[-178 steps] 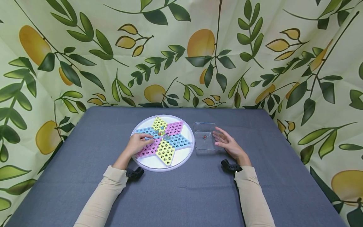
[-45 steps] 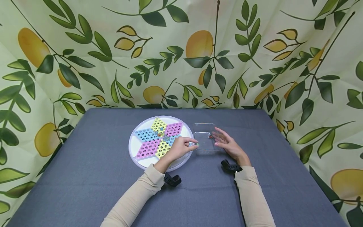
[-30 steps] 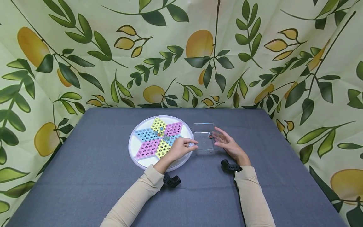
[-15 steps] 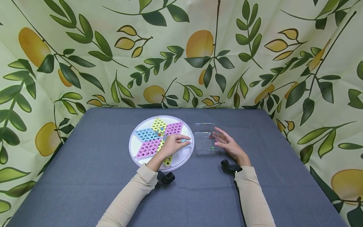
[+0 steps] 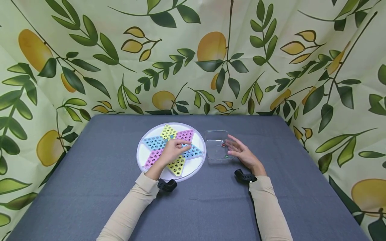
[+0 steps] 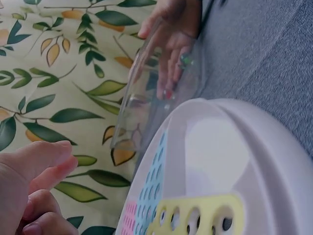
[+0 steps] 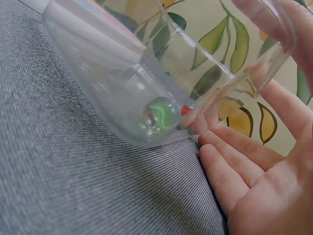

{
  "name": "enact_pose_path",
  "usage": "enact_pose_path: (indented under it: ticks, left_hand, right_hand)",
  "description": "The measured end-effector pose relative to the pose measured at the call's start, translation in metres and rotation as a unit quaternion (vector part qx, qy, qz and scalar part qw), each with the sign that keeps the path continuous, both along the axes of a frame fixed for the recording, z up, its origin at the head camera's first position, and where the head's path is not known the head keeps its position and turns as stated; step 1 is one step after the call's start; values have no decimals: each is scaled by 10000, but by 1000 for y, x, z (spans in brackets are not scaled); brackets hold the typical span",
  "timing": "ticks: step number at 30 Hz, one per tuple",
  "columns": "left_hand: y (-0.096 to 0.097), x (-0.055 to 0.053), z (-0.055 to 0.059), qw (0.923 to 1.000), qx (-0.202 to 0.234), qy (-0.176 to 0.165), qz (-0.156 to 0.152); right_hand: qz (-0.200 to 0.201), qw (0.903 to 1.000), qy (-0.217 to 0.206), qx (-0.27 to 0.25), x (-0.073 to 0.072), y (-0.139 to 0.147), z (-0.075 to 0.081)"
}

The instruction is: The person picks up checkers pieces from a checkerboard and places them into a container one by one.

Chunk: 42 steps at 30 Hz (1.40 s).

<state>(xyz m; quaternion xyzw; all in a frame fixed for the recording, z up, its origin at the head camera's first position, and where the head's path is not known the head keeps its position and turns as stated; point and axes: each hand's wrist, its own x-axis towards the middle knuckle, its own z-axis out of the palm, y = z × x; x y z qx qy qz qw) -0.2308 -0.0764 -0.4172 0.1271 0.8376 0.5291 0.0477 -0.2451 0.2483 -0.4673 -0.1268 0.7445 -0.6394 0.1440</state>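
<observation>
A round white Chinese checkers board lies on the table, its star in yellow, pink and blue. My left hand hovers over the board's middle, fingers loosely bent, with nothing visible between thumb and index finger. It hides most of the central marbles; a blue marble shows beyond it. Right of the board stands a clear plastic box. Inside are a green-swirled marble and a red marble. My right hand rests at the box's right side, fingers extended, the fingertips seemingly touching its wall.
A grey-blue cloth covers the table. Behind it hangs a curtain printed with fruit and leaves. The board's right rim lies close to the box's left wall. Each wrist wears a black camera band.
My left hand carried the green marble to the box and let it go; the marble now lies near the right wall. The hand has since moved left, back over the board. My right hand stays put.
</observation>
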Motion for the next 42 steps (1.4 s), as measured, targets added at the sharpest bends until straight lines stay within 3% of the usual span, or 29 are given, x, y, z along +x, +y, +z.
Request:
enact_pose_path:
  ticks: [8,20,29,42]
  left_hand:
    - [-14,-3,2,9993,11,-140,333]
    - [-38,-11,-3,9979,-80,-87,643]
    - [-53,-18,-8,9935,-414,40,1063]
    - [-69,-30,-15,9880,-731,-4,1359]
  right_hand:
    - [-11,9999,4,107,0,0,-1]
    - [13,10000,12,59,-1,0,0]
    - [-17,10000,-67,66,0,1,-1]
    - [20,10000,-14,80,1,1,0]
